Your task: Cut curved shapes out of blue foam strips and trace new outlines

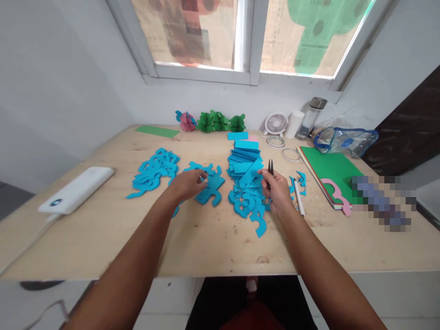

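Observation:
My left hand [190,184] is over the middle pile of cut blue paper pieces [215,183], its fingers bent and slightly apart, with nothing visible in them. My right hand [277,190] is closed around scissors [271,167], whose dark pointed blades stick up past the fingers; their handles are hidden in the palm. Its fingertips also meet the edge of a blue paper strip [252,172]. Just left of that hand lie a stack of folded blue strips [242,158] and, nearer me, a heap of curved blue cutouts [245,201]. Another heap of curved blue cutouts [154,169] sits further left.
A white power bank [77,190] with a cable lies at left. Paper flowers [220,121], a small fan [276,123] and a bottle [311,119] line the wall. At right are a white pen [299,197], green paper sheets [330,167] and a clear pouch [347,141].

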### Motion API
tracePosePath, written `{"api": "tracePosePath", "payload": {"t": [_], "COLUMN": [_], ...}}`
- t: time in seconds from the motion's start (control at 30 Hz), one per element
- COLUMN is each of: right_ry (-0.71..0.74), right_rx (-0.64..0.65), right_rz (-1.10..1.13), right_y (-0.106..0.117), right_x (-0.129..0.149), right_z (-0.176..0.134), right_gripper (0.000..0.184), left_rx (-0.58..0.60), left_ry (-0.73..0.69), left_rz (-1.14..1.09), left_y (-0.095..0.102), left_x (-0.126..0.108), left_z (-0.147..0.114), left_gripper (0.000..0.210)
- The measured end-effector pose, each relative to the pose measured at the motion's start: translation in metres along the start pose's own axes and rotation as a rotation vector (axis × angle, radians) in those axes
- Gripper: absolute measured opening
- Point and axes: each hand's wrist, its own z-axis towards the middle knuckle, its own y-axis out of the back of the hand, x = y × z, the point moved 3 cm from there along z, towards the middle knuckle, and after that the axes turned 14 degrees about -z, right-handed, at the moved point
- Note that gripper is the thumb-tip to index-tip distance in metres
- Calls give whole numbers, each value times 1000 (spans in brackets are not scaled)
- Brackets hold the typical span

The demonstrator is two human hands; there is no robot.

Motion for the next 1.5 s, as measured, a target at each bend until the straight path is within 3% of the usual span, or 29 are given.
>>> {"api": "tracePosePath", "payload": {"t": [0.2,0.4,0.47,0.6,0.8,0.93,1.03,1.2,1.27,1.4,1.5], "right_ry": [-4,-4,0,2,-4,-5,-5,-10,-12,-20,-23], "right_rx": [-15,-11,-8,-1,-11,-14,-9,-5,-3,9,27], "right_rz": [-8,-11,-9,3,0,1,2,3,2,5,8], "right_y": [2,2,1,1,1,0,0,0,0,0,-2], "right_x": [-2,-3,-3,-1,1,2,2,0,-1,-2,-3], "right_z": [2,3,3,2,0,-1,-1,0,1,2,2], "right_gripper": [33,33,32,31,31,30,30,31,31,32,33], "left_rx": [91,78,79,108,150,200,289,402,303,23,-9], "left_ry": [-22,-27,-51,-73,-10,-26,-113,-296,-329,-80,106], "left_rz": [76,-78,-121,-251,-648,-763,-698,-470,-345,-15,140], "left_y": [-13,-10,-7,5,32,40,32,-2,-8,-8,-12], "left_x": [6,9,7,-7,-37,-52,-64,-71,-64,-36,-24], "left_z": [4,5,3,-7,-26,-30,-21,6,12,8,-7], "left_gripper": [25,4,7,13,15,16,16,20,24,28,29]}}
